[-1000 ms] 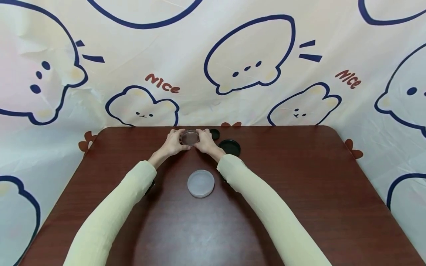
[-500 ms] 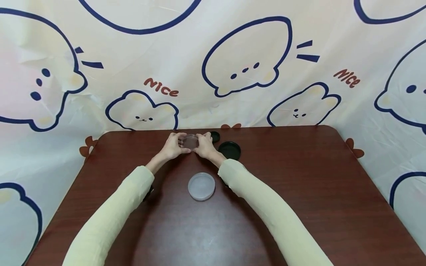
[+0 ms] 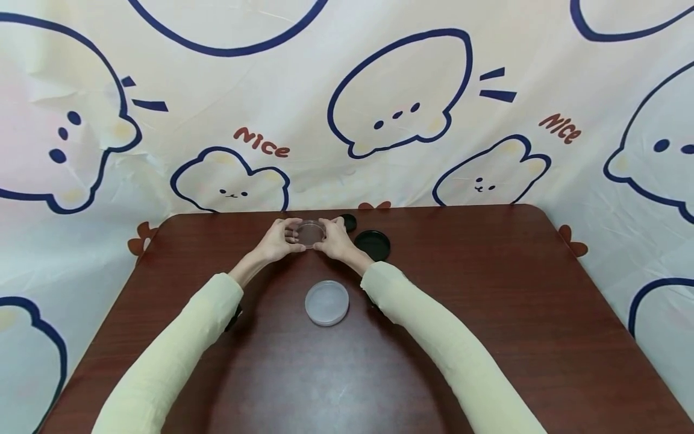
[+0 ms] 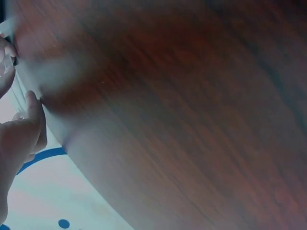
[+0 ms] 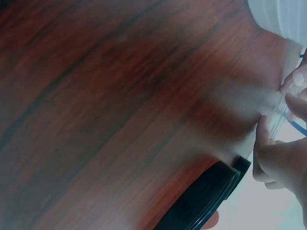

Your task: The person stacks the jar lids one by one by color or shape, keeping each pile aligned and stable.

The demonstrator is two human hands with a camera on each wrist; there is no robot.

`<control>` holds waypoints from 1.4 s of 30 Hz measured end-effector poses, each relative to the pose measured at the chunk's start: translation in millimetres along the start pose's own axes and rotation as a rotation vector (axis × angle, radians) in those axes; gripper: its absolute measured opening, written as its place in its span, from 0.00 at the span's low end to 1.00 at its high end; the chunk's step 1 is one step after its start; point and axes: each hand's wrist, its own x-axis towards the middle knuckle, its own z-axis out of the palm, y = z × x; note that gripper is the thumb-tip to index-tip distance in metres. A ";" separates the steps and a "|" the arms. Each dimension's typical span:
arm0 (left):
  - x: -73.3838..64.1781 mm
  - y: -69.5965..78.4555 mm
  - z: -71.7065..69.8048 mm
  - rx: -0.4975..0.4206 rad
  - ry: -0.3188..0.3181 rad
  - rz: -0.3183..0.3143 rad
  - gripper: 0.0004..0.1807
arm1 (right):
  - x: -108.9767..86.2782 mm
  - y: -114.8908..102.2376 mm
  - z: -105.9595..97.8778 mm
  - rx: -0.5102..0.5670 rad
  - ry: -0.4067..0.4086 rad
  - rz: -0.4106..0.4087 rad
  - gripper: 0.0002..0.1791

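Both hands hold a clear, shallow round petri dish [image 3: 311, 234] near the far edge of the table. My left hand [image 3: 276, 241] has its thumb and fingers at the dish's left rim. From the opposite side, my right hand [image 3: 335, 241] grips the rim. In the right wrist view the dish [image 5: 277, 122] appears nearly edge-on between the fingers of both hands. The left wrist view catches the left hand [image 4: 24, 139] at its left border, with its grip only partly visible. Closer to me, a whitish round dish [image 3: 327, 303] lies flat on the table.
A dark round dish [image 3: 372, 245] lies just right of my right hand, with a smaller dark round piece [image 3: 349, 223] behind it. The brown wooden table [image 3: 488, 313] ends at a printed cloth backdrop [image 3: 303, 84].
Both hands stay at the clear petri dish, which has shifted slightly toward me. The left hand's fingers look a little more spread. The other dishes stay in place, while the view tilts slightly.
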 end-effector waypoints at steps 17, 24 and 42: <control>-10.7 3.3 8.3 0.112 0.004 0.072 0.40 | -8.6 11.2 -10.7 -0.020 -0.104 -0.111 0.41; -17.4 9.8 7.2 0.111 -0.001 0.119 0.45 | -15.4 8.8 -18.0 0.006 -0.124 -0.134 0.41; -33.9 21.9 15.0 0.077 -0.046 0.131 0.37 | -41.1 10.5 -30.8 0.075 -0.167 -0.183 0.39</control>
